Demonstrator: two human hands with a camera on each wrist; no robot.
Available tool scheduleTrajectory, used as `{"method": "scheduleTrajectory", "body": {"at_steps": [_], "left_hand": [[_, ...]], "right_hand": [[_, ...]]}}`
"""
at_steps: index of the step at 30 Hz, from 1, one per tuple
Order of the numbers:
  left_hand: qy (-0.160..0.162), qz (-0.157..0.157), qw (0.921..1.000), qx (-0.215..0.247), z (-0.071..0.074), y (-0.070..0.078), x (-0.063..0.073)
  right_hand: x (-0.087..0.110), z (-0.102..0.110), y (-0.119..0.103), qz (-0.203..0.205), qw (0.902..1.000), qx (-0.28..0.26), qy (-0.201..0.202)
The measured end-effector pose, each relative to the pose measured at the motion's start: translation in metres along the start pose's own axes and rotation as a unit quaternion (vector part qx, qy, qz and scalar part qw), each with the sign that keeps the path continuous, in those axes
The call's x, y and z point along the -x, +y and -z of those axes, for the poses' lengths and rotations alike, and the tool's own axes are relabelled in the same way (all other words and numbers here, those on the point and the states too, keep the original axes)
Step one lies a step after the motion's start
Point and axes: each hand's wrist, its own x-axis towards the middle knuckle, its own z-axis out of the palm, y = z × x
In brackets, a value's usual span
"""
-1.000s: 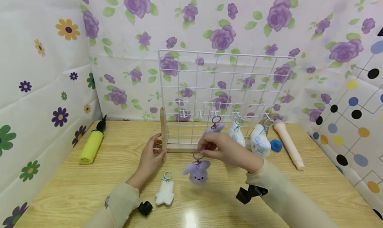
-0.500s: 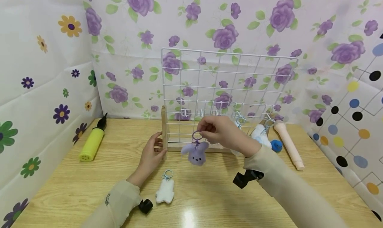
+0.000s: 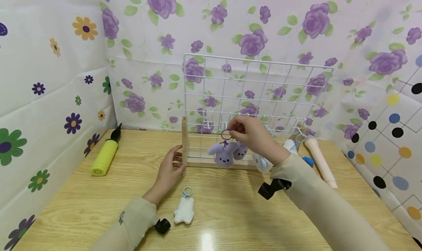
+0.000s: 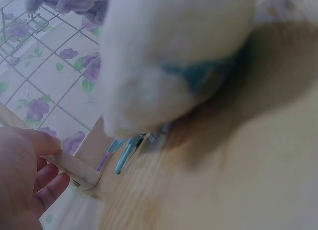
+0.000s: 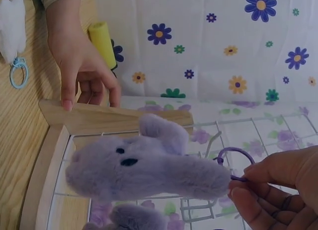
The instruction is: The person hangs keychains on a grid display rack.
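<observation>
My right hand (image 3: 252, 135) pinches the purple ring of a lavender plush bunny keychain (image 3: 225, 156), which dangles in front of the white wire grid rack (image 3: 214, 93). In the right wrist view thumb and finger meet on the ring (image 5: 237, 149), close to a white wire hook (image 5: 198, 208). My left hand (image 3: 167, 172) grips the rack's wooden left upright (image 3: 184, 137), thumb in front and fingers partly hidden behind. A second lavender plush (image 3: 241, 151) hangs just right of the held one. On the table lies a white plush keychain (image 3: 184, 210) with a light-blue ring.
White plush keychains (image 3: 262, 164) hang at the rack's right, partly behind my right arm. A yellow hand pump (image 3: 105, 155) lies at the left. To the right are a small blue object (image 3: 309, 161) and a pale pink tube (image 3: 319, 161). Patterned cloth surrounds the table.
My right hand has risen toward the rack's hooks with the lavender bunny keychain, lifting it from low over the table. The left hand has kept its grip on the upright.
</observation>
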Motion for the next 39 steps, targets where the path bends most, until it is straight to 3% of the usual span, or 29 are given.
{"method": "scheduleTrajectory", "body": {"at_steps": [9,16,28,39], "left_hand": [[-0.003,0.008,1.0000,0.003,0.000,0.000,-0.001],[-0.002,0.004,1.0000,0.002,0.000,-0.001,-0.001],[-0.002,0.006,1.0000,0.004,0.000,-0.001,-0.001],[-0.001,0.002,1.0000,0.001,-0.001,-0.003,-0.001]], "right_hand": [[-0.006,0.000,-0.002,-0.030,0.9988,0.037,0.007],[-0.012,-0.001,-0.005,-0.037,0.9976,0.057,-0.014],[-0.018,-0.002,-0.005,-0.030,0.9947,0.094,-0.028],[-0.021,-0.003,-0.003,-0.021,0.9948,0.097,-0.023]]}}
